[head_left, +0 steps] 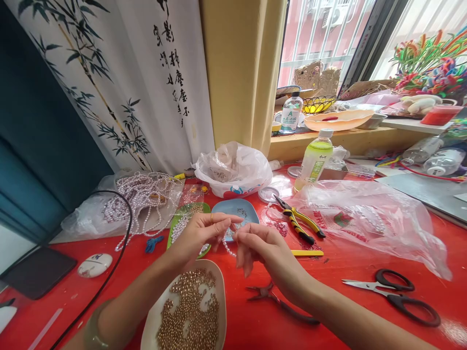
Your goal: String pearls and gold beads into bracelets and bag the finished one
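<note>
My left hand [208, 228] and my right hand [257, 243] meet over the red table, fingertips pinched close together. Between them hangs a short strand of pearl beads [228, 249], its upper end hidden by the fingers. Which fingers grip the thread is too small to make out, but both hands are closed at it. Just behind them lies a blue dish [250, 210] with small beads. A green dish [205, 208] of pale beads sits partly under my left hand. Closer to me, a cream tray [221, 311] holds many gold beads.
Yellow-black pliers [297, 221], red-handled pliers [279, 302] and black-handled scissors [394, 291] lie on the right. Pearl strands [140, 194] heap at back left. A drink bottle [314, 158], a plastic-lined bowl [233, 170] and a plastic bag [383, 218] stand behind; a black cable [127, 228] crosses the left.
</note>
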A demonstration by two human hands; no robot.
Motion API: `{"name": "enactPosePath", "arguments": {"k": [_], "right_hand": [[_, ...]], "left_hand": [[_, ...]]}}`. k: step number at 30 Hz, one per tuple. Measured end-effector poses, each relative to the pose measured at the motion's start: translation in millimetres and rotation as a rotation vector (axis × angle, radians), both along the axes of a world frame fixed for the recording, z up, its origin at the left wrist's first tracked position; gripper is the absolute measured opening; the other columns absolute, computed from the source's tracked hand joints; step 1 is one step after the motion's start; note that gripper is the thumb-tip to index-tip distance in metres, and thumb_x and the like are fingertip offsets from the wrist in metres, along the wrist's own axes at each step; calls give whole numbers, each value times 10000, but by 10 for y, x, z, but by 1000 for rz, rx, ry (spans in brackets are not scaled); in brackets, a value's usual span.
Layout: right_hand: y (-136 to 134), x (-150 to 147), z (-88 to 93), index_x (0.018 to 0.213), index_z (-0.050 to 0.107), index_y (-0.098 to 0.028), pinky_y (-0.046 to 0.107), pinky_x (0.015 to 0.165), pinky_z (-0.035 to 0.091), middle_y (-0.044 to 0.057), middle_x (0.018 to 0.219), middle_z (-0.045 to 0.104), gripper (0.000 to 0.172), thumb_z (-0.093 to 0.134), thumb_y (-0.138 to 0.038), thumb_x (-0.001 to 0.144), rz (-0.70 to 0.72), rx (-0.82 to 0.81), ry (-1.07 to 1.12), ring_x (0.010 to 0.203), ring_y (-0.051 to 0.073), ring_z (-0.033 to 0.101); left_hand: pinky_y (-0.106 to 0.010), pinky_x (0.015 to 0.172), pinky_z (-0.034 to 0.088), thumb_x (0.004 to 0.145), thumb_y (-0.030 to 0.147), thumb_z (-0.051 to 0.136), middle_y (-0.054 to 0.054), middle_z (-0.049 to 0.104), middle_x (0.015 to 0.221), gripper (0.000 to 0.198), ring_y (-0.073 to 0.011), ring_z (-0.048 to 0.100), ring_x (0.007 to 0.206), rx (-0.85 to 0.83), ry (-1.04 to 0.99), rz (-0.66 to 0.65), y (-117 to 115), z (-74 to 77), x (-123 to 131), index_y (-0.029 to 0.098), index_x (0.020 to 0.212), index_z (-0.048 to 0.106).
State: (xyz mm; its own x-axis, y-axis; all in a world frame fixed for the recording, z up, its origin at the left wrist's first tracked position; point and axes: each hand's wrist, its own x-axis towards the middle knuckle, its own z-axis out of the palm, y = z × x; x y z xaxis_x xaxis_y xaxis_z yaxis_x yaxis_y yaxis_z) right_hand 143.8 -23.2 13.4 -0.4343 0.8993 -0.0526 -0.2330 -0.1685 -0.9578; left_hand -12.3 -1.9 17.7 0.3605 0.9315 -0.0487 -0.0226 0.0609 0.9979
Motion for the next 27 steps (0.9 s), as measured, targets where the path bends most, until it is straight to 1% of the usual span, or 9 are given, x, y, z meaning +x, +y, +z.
{"name": "enactPosePath", "arguments": {"k": [7,9,14,19,22,27], "right_hand": [[17,0,-26,644,503,-157,161,419,400,-20,472,604,179,479,-236,803,3,2,24,362,51,510],[18,2,-27,657,502,-156,160,422,400,-21,479,604,173,474,-232,810,3,4,30,367,50,513],[6,3,-29,703,500,-159,164,433,407,-28,507,604,142,479,-238,820,-16,24,44,380,48,514],[25,8,-57,730,489,-165,179,444,406,-27,536,598,132,481,-259,823,-12,83,25,406,57,519],[35,12,-63,723,476,-169,186,445,402,-30,538,587,145,476,-272,826,0,125,-13,413,60,518],[25,27,-40,708,474,-170,203,466,410,-20,564,593,173,476,-300,822,34,155,-69,434,68,529]], "left_hand": [[-194,430,258,763,335,562,46,405,514,224,-52,347,435,38,31,-20,-10,-17,-28,222,920,675],[-193,432,261,767,328,559,42,427,541,217,-49,351,441,56,40,-32,-12,-11,-27,228,921,674],[-190,430,282,775,316,547,-3,555,759,206,-43,376,471,120,74,-63,-17,18,-9,235,916,673],[-185,429,292,755,255,560,-13,564,870,215,-41,394,488,126,86,-58,-35,38,-16,255,943,665],[-189,428,296,752,279,564,-18,569,861,200,-45,387,485,121,60,-39,-39,40,-16,248,916,676],[-172,428,297,720,283,616,-19,576,752,110,-77,435,569,167,2,29,-26,50,1,219,734,705]]}}
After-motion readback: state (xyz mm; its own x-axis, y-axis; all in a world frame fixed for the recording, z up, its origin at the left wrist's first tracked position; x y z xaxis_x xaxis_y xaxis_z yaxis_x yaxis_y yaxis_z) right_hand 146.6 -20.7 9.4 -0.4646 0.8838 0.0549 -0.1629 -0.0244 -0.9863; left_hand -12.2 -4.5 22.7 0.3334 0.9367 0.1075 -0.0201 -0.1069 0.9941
